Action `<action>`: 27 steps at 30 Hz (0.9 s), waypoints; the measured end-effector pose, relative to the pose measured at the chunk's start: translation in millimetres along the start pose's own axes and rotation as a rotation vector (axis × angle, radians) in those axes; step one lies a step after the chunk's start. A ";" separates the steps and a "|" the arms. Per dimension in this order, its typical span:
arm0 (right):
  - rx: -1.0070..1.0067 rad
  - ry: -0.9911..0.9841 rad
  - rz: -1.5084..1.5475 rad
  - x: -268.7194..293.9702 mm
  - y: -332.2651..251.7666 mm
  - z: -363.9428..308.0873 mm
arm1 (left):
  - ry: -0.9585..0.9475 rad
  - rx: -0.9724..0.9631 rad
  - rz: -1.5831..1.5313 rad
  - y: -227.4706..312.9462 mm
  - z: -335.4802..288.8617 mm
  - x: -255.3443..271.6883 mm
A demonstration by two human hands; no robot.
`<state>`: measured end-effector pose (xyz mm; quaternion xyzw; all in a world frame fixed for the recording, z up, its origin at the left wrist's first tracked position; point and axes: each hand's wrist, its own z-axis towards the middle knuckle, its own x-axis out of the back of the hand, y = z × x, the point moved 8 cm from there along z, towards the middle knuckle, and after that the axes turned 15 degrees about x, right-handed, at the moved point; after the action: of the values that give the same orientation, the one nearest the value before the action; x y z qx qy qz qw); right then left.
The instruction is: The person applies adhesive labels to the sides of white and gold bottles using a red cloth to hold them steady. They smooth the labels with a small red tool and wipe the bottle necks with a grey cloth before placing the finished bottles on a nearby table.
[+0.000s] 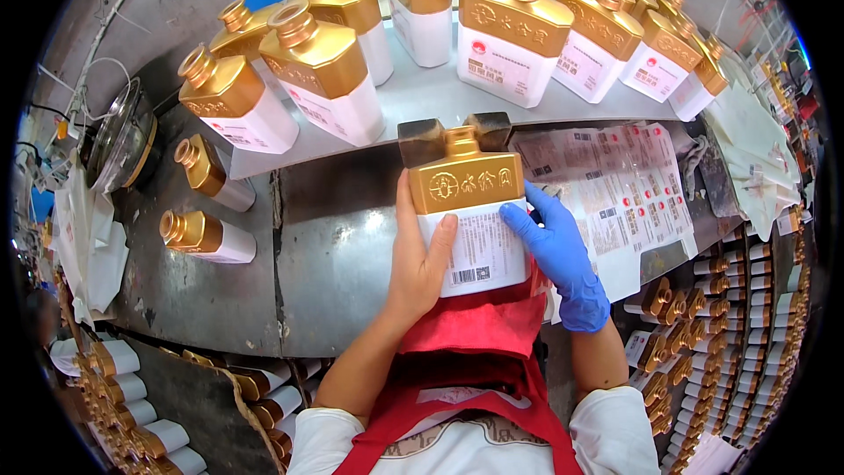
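Between my two hands is a white bottle with a gold shoulder and neck (475,242), held upright in front of my red apron. Its near face carries small printed text and a square code. My bare left hand (420,255) grips the bottle's left side, thumb on the white face. On the other side my right hand (556,242), in a blue glove, presses its thumb near the top of the white part. Just behind the bottle's neck stand two dark, scorched-looking blocks (422,139). Sheets of printed labels (633,193) lie to the right of my gloved hand.
Several similar bottles (514,44) stand on a raised grey shelf (422,92) at the back. Two smaller bottles (211,237) are on the metal table (338,255) at left. Rows of bottles (703,334) fill the lower right, more (132,387) the lower left. A round metal pan (123,141) leans far left.
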<state>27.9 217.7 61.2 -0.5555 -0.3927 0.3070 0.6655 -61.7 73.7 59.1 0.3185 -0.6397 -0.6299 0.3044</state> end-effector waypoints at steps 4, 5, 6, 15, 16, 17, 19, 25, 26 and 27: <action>0.005 0.015 -0.074 4.7 11.8 -0.9 | -0.016 0.008 -0.003 -4.0 2.6 -0.7; -0.016 0.013 -0.069 5.1 11.6 -1.5 | -0.018 0.006 0.001 -4.5 2.8 -0.5; -0.039 0.009 -0.063 3.8 12.1 -1.7 | -0.016 0.006 0.005 -5.2 2.9 0.5; -0.024 -0.008 -0.095 23.3 16.9 -28.6 | -0.269 0.111 -0.163 -5.3 -19.6 2.5; -0.022 0.009 -0.026 22.4 19.3 -34.0 | -0.269 0.106 -0.151 -5.5 -22.8 1.2; -0.020 0.013 -0.100 21.8 19.7 -37.7 | -0.269 0.102 -0.139 -4.9 -25.2 -1.9; -0.022 0.019 -0.240 14.2 16.2 -43.8 | -0.239 0.128 -0.110 -8.9 -27.1 -4.0; -0.016 0.008 -0.107 -1.1 0.8 -39.5 | -0.181 0.083 0.091 -23.1 -24.0 -1.9; -0.035 -0.004 -0.130 -1.1 -0.1 -39.5 | -0.192 0.079 0.088 -21.5 -24.2 -2.5; -0.040 -0.010 -0.109 -1.2 -0.6 -39.0 | -0.207 0.072 0.083 -19.1 -24.0 -4.4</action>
<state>61.0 197.1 58.7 -0.5449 -0.4320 0.2651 0.6680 -39.6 62.4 40.6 0.2360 -0.7025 -0.6228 0.2509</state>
